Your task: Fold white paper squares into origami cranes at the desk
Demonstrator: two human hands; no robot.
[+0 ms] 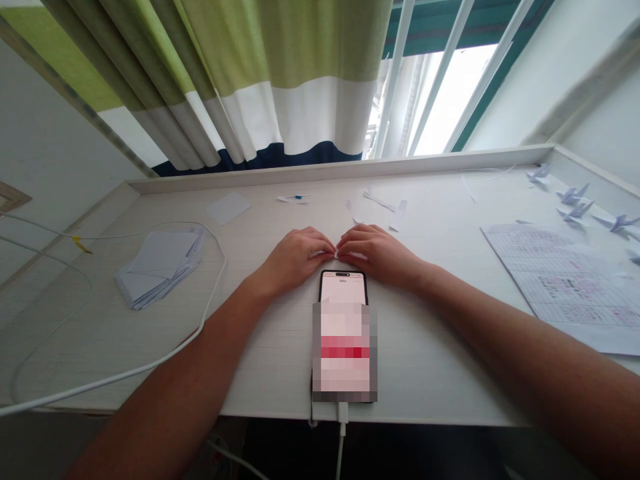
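Just beyond the phone, the fingertips of my left hand [303,252] and my right hand [374,248] meet in a pinch. Between them shows a bit of small white paper [336,255], mostly hidden by the fingers. Both hands rest low on the white desk, closed on this piece from either side. Directly in front of them lies a phone [343,291] with its screen lit, most of it blurred out. A white charging cable [343,417] is plugged into its near end.
At left, a stack of paper sheets [163,257] lies within a loop of white cable [220,240]. A loose sheet [229,208] and paper strips [380,201] are further back. Folded paper cranes [575,203] and a written sheet [565,287] lie at right. A raised edge [340,172] borders the desk.
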